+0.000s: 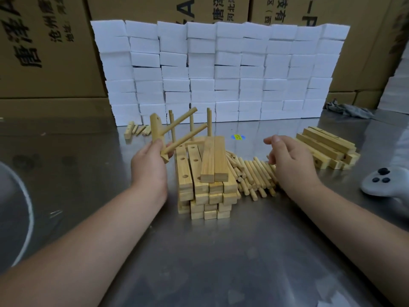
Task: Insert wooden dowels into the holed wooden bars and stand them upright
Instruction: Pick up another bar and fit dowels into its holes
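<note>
A metal table (221,251) fills the near view, with both forearms reaching out over it. In the middle stands a stack of holed bars (205,191), several layers high, with two bars lying loose on top.

The left hand (150,167) is just left of the stack and raised off the table. Its fingers and thumb are curled round the lower end of a holed bar (156,127), which is tilted. Two dowels (181,120) sit in this bar's holes and point up and to the right, over the back of the stack.

The right hand (292,162) is on the other side, with fingers loosely bent and nothing in it. It hovers above a pile of loose dowels (254,176) lying just right of the stack; whether the fingertips touch them cannot be told. Near the right edge lies a grey controller (380,182) with dark buttons.

Behind the stack, several upright dowels (209,122) rise from bars on the table. A blue and yellow sticker (238,136) is stuck on the table beside them. A second stack of bars (327,149) lies further right, and a few small wooden pieces (135,129) lie far left.

At the back stands a wall of white foam blocks (221,69), with a grey cloth (349,109) at its right end and cardboard boxes (44,52) behind.
</note>
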Demonstrator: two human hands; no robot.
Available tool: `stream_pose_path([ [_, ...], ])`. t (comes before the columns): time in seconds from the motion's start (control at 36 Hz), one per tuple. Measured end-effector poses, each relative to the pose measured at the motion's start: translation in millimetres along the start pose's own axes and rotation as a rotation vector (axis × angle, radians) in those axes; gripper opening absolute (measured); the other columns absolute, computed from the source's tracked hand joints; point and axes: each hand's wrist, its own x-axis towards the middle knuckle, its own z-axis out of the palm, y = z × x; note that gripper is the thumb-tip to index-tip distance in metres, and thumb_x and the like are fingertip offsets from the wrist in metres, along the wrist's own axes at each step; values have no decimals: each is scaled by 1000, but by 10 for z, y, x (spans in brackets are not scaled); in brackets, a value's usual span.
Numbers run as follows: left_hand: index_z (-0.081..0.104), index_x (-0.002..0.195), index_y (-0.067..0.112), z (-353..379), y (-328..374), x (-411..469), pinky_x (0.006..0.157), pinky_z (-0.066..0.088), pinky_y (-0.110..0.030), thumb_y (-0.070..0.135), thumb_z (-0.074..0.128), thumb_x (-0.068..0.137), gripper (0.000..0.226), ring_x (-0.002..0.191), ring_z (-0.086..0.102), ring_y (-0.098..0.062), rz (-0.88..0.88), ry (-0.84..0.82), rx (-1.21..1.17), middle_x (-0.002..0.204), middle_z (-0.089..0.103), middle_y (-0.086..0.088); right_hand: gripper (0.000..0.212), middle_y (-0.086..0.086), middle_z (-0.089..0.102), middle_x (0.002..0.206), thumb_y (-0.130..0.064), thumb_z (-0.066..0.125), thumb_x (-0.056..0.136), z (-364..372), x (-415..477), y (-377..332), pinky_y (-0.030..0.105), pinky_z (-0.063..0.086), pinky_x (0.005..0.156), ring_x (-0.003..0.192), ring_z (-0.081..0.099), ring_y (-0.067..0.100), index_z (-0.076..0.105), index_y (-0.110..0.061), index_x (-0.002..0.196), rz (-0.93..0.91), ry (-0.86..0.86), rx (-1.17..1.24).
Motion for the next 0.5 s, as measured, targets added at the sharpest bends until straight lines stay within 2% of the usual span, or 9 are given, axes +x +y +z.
stream_pose_path([
  [0.08, 65, 72, 19, 21, -34, -26, 77, 43, -33, 27, 49, 90, 25, 78, 54, -18, -32, 12, 2, 76, 62, -1, 27, -8, 50, 61, -36, 41, 93, -27, -35, -10, 28, 41, 59, 63, 49, 6, 64, -23, 98, -64, -11, -24],
  [0.14, 66, 70, 17, 32, -48, -35, 77, 44, -38, 25, 49, 89, 27, 78, 50, -23, -34, 18, 8, 75, 59, -4, 27, -7, 49, 58, -41, 40, 85, -37, -60, -42, 27, 41, 60, 61, 48, 8, 63, -27, 88, -98, -29, -16],
  [0.19, 67, 70, 17, 34, -46, -48, 76, 44, -38, 24, 49, 88, 26, 78, 49, -24, -31, 19, 12, 74, 58, -3, 26, -6, 49, 58, -41, 39, 81, -46, -74, -59, 26, 41, 61, 62, 49, 8, 62, -29, 84, -116, -40, -15],
  [0.28, 67, 68, 18, 31, -51, -53, 72, 40, -36, 26, 49, 87, 27, 76, 47, -23, -34, 33, 15, 74, 55, -5, 20, -8, 54, 62, -37, 42, 86, -53, -88, -45, 19, 42, 62, 64, 51, 1, 60, -31, 84, -146, -59, -40],
  [0.36, 64, 65, 19, 40, -69, -47, 71, 39, -35, 25, 46, 88, 30, 76, 49, -24, -38, 58, 32, 75, 57, -6, 21, -10, 51, 59, -35, 42, 86, -32, -99, -35, 14, 39, 58, 62, 49, -3, 60, -28, 81, -163, -59, -45],
  [0.44, 65, 69, 19, 61, -91, -46, 70, 40, -32, 22, 39, 89, 32, 77, 52, -23, -46, 56, 54, 80, 63, -4, 32, -6, 50, 58, -38, 39, 84, 2, -145, -56, 25, 42, 59, 61, 49, 4, 64, -18, 81, -160, -27, -49],
  [0.5, 65, 72, 18, 85, -114, -9, 65, 38, -30, 20, 36, 90, 34, 77, 51, -23, -27, 83, 97, 79, 61, -2, 33, -8, 53, 63, -36, 39, 85, 41, -200, -78, 30, 43, 62, 65, 51, 6, 66, -16, 86, -202, -12, -68],
])
